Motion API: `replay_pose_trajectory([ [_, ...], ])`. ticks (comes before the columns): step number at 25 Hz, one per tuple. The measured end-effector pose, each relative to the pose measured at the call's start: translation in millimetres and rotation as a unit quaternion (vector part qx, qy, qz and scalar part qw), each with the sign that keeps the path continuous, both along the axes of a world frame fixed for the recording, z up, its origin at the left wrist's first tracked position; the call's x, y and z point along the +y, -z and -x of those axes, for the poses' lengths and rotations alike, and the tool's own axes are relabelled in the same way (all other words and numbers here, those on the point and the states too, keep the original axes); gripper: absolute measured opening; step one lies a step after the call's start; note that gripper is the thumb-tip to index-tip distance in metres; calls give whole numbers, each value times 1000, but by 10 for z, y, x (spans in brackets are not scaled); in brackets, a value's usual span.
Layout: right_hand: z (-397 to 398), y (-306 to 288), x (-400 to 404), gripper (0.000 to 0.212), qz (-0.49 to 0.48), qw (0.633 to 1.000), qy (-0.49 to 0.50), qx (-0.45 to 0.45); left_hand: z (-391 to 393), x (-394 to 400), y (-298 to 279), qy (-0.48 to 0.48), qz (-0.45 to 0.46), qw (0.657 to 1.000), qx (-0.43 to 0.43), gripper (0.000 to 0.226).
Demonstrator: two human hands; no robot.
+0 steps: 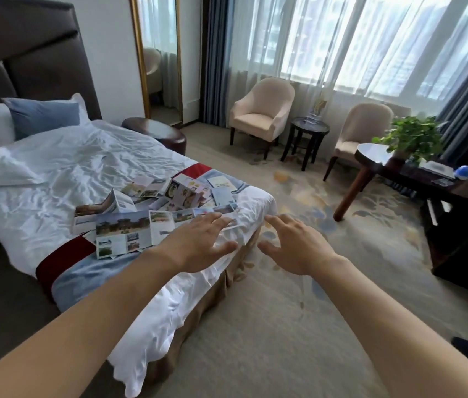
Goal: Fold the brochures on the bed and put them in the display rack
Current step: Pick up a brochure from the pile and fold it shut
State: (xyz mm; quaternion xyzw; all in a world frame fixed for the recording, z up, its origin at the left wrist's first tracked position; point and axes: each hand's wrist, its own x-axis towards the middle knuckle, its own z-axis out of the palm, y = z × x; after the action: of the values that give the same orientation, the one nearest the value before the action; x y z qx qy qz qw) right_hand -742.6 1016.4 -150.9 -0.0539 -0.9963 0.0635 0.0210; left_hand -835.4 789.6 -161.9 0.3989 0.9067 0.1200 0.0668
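The brochures (pixel 166 208) lie scattered across the foot of the bed (pixel 69 173), on the white duvet between the two bands of the red and blue bed runner (pixel 83 271). Nearest me is a long unfolded brochure (pixel 138 231), spread flat with its panels showing photos; its long axis runs left to right across my view, roughly along the foot edge of the mattress. Behind it the others overlap in a loose heap, one half-folded brochure (pixel 112 203) standing up like a tent at the left.

From where I'm looking, the pile sits ahead and to the left of both hands. My left hand (pixel 201 242) is clearly the nearer one: it hovers palm down over the right end of that long brochure, fingers spread and slightly curled, fingertips over or just touching the paper; I can't tell which. It grips nothing. My right hand (pixel 293 245) is off the bed entirely, over the carpet (pixel 284 326) just past the mattress corner, also palm down, fingers splayed, empty. The two hands are apart, thumbs pointing toward each other.

I judge the next move is to bring the right hand leftward onto the sheet so both can fold it across its short creases. I can't pick out a display rack for certain; something clear stands on the small round side table (pixel 309 130) between the armchairs, too blurred to name.
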Motion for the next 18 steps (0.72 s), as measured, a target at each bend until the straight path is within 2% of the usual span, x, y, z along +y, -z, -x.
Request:
replay_pose_trajectory([
  [10, 2385, 363, 701, 71, 10, 986, -165, -8, 1737, 616, 314, -155, 27, 987, -39, 77],
  [18, 4124, 829, 513, 65, 6, 962, -268, -46, 2964, 441, 761, -263, 27, 960, -88, 75],
])
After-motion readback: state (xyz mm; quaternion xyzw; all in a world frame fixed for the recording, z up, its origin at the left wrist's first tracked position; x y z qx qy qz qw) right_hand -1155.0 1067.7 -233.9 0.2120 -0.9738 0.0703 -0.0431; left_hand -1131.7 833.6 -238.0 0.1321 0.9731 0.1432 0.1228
